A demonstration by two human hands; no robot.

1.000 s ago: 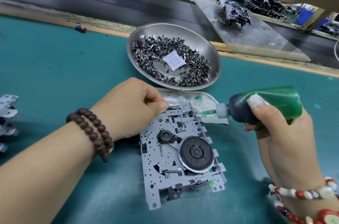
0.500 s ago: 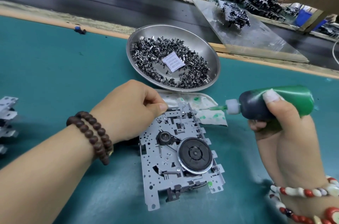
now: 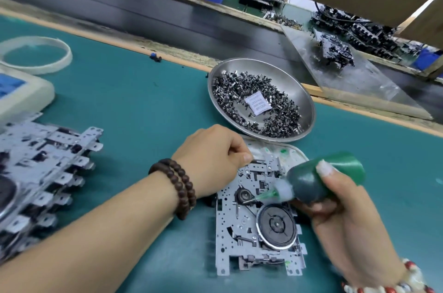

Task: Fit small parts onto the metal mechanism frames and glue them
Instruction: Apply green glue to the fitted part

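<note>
A grey metal mechanism frame (image 3: 227, 237) with a black flywheel (image 3: 276, 226) lies flat on the green mat in front of me. My left hand (image 3: 211, 160) is curled over the frame's far left corner, thumb and fingers pinching its edge. My right hand (image 3: 345, 228) grips a green glue bottle (image 3: 328, 180), tilted down to the left. Its green nozzle tip (image 3: 265, 195) touches the frame beside a small round hub (image 3: 244, 195). A steel bowl (image 3: 306, 105) holding several small metal parts and a white paper slip stands just beyond the frame.
A stack of several metal frames (image 3: 45, 172) lies at the left. A glue-stained white cloth (image 3: 285, 151) sits under the frame's far end. A white ring (image 3: 36, 55) and a beige box (image 3: 26, 93) lie far left. A conveyor belt (image 3: 143, 12) runs behind the mat.
The bottle has swung down and left from the stained cloth onto the frame near the hub. My view has shifted right and up, bringing the frame stack into sight. My left hand keeps its hold.
</note>
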